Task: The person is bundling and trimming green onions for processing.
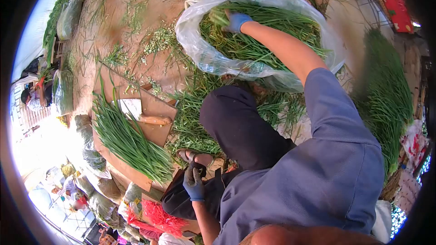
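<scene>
My right hand, in a blue glove, reaches into a large clear plastic bag. Its fingers close around a bundle of green chives with pale ends, above more long chives filling the bag. My left hand, also gloved, rests low by my bent leg and sandalled foot. Its fingers are curled; whether they grip something is hidden. Ahead of it, a loose pile of chives lies across a brown board. A cleaver with a wooden handle lies beside that pile, its blade partly under the leaves.
Cut leaves and trimmings litter the brown floor. A tall heap of chives stands to the right. Red plastic ties lie near my left knee. Full sacks line the lower left, where other people are at work.
</scene>
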`<state>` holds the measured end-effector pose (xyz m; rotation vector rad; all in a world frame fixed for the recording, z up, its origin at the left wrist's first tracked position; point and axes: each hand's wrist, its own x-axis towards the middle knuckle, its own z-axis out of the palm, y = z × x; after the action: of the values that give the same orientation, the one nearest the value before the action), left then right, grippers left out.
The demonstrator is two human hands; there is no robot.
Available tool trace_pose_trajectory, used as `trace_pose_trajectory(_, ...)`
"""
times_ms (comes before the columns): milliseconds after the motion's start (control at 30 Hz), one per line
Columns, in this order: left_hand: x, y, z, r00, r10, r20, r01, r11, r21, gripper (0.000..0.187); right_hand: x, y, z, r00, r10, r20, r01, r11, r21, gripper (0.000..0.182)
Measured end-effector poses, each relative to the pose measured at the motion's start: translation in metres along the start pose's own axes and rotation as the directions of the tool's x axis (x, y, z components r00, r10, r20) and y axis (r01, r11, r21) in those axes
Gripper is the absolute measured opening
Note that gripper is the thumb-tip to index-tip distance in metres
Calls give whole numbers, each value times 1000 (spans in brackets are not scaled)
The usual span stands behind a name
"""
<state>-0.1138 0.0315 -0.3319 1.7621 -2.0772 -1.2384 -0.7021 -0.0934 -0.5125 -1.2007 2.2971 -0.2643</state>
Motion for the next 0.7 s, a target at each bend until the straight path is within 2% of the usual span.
trace_pose_trajectory(67, -4, -3, 3, 1000, -27, -15, 26, 997, -66, 27, -5, 2, 7, 989, 74, 130, -53, 986, -159, 90)
trace_pose_trajectory(133, -3, -3, 3, 1000, -7, -16, 7, 1000, -18, 26, -26, -4, -5, 994, 10, -108, -27, 987, -156, 75)
trace_pose_trajectory(200, -5, 0, 4, 1000, -8, -18, 7, 1000, -24, 26, -45, -2, -21, 936, -113, -333, 38, 974, -223, 66)
trace_pose_trajectory(233, -5, 2, 5, 1000, -12, -22, 11, 998, -54, 26, -61, -3, -27, 935, -195, -298, 158, 977, -144, 54)
trace_pose_trajectory(267, -3, 7, 6, 1000, -14, -27, 12, 997, -82, 26, -81, -3, -19, 899, -358, -252, 313, 928, -201, 52)
trace_pose_trajectory(333, 2, 19, 7, 1000, 0, 20, 0, 1000, -30, 27, -112, 4, 7, 755, -640, -144, 586, 757, -288, 49)
trace_pose_trajectory(400, 6, 5, 13, 999, 24, 32, -24, 1000, 15, 27, -108, 12, 43, 642, -714, -281, 511, 671, -537, 38)
trace_pose_trajectory(433, 8, 2, 15, 997, -58, 59, 60, 998, -30, 28, -103, 11, 52, 651, -707, -277, 476, 664, -576, 33)
trace_pose_trajectory(467, 10, 5, 16, 997, -41, 61, 43, 998, -37, 28, -99, 8, 57, 660, -700, -273, 440, 655, -614, 27)
trace_pose_trajectory(533, 9, 9, 18, 998, -15, 61, 19, 998, -52, 28, -87, 2, 65, 810, -572, -130, 421, 720, -551, 16)
trace_pose_trajectory(567, 8, 10, 17, 999, -14, 39, 16, 998, -68, 27, -84, -2, 63, 770, -602, -211, 445, 744, -499, 8)
trace_pose_trajectory(667, 5, 11, 9, 998, -52, 33, 52, 999, 17, 26, -66, -22, 54, 567, -496, -658, 415, 861, -293, 8)
trace_pose_trajectory(700, 4, 8, 9, 998, -54, 27, 53, 998, 22, 26, -59, -26, 37, 694, -353, -628, 399, 914, -74, 12)
